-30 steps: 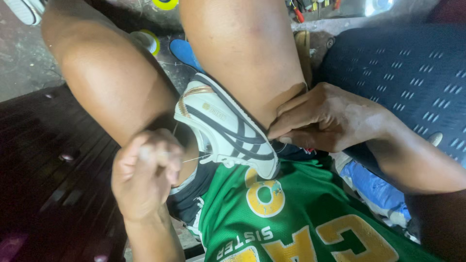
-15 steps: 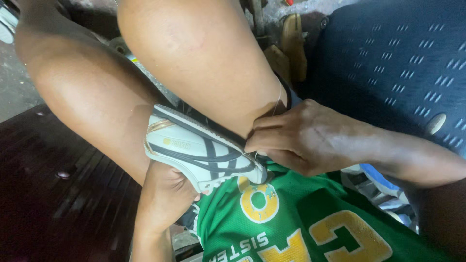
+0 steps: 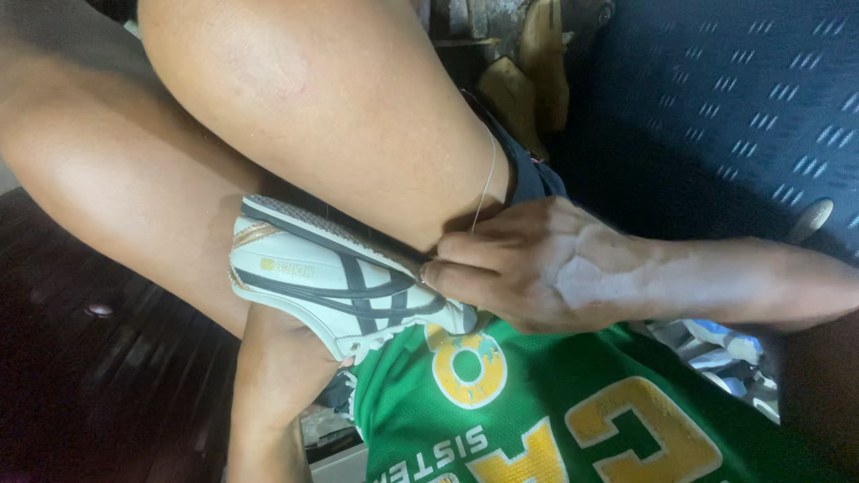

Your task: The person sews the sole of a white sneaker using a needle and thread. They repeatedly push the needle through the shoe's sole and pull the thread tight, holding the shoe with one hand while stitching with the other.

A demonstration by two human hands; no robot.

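Note:
A white sneaker (image 3: 331, 277) with dark crossed stripes is wedged sole-down between my bare thighs (image 3: 313, 98). My right hand (image 3: 546, 273) comes in from the right, with its fingers curled and pinched on the shoe's upper edge by the heel. A thin pale thread (image 3: 489, 170) runs up from those fingers along my leg. My left forearm rises from below, and my left hand (image 3: 286, 344) sits under the sneaker's sole. The shoe hides most of its fingers, so its grip cannot be made out.
A green jersey (image 3: 537, 420) with yellow letters lies on my lap under the shoe. A dark blue patterned seat cushion (image 3: 734, 116) fills the right side. Tan wooden shoe forms (image 3: 537, 63) stand at the top. A dark floor (image 3: 89, 376) lies to the left.
My left hand, out to the left pulling the thread a second ago, has gone under the shoe. The view has shifted closer, and my right hand stays on the shoe's edge.

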